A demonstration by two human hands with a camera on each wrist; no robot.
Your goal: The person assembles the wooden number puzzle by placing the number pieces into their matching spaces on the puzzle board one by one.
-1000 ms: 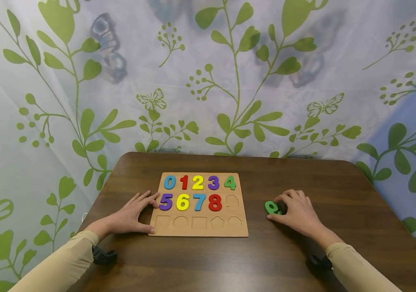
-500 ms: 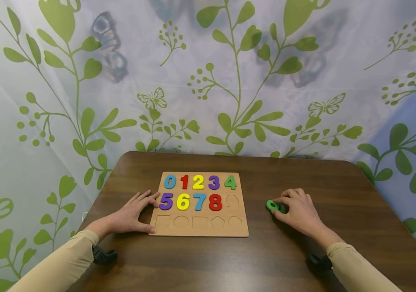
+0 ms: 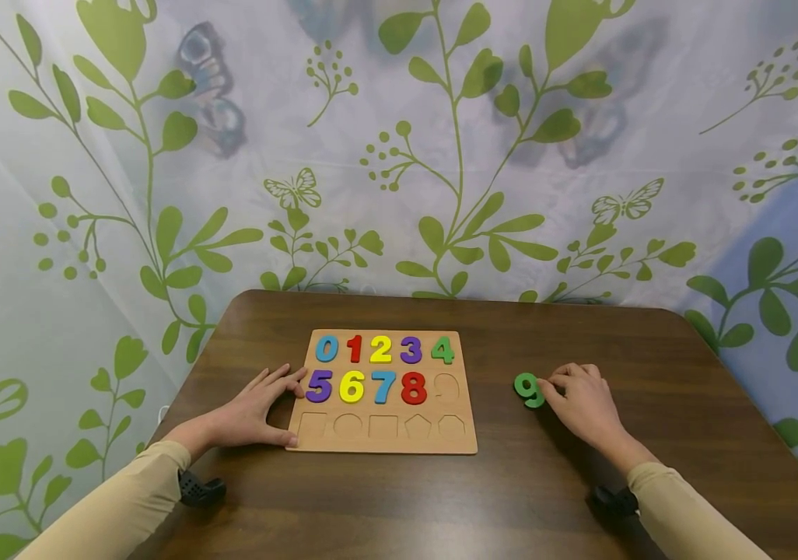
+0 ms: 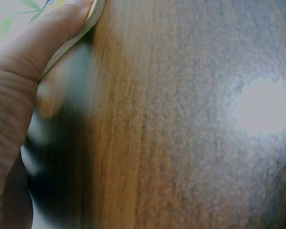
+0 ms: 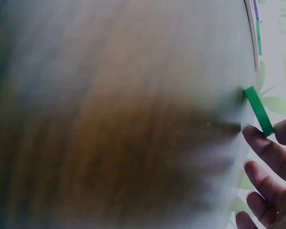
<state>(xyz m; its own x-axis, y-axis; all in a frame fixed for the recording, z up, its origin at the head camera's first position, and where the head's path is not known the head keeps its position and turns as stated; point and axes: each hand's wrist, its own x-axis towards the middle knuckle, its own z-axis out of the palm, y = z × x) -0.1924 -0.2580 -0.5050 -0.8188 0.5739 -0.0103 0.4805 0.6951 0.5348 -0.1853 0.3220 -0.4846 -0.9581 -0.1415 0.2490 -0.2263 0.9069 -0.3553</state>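
Note:
A green number 9 piece (image 3: 528,390) faces the head camera right side up, with my right hand (image 3: 584,406) pinching its right edge between thumb and fingers. The right wrist view shows the same piece edge-on, at the index fingertip and thumb, tilted over the table. On the left, my left hand (image 3: 253,412) rests spread against the wooden puzzle board (image 3: 388,443). Its thumb (image 4: 52,33) touches the board's near left corner and its index finger lies by the purple 5 (image 3: 318,386). A bare 9-shaped recess (image 3: 446,387) shows right of the red 8 (image 3: 414,388).
Coloured numbers sit in the board's upper two rows, among them a blue 0 (image 3: 327,348) and a green 4 (image 3: 442,350). Shape recesses line its near row. Brown table (image 3: 399,505) lies between the board and right hand; patterned fabric (image 3: 343,140) hangs behind.
The green 9 has turned in my right fingers, from tilted and partly covered to upright and mostly visible. My right fingers have shifted to its right edge. The left hand and board stay put.

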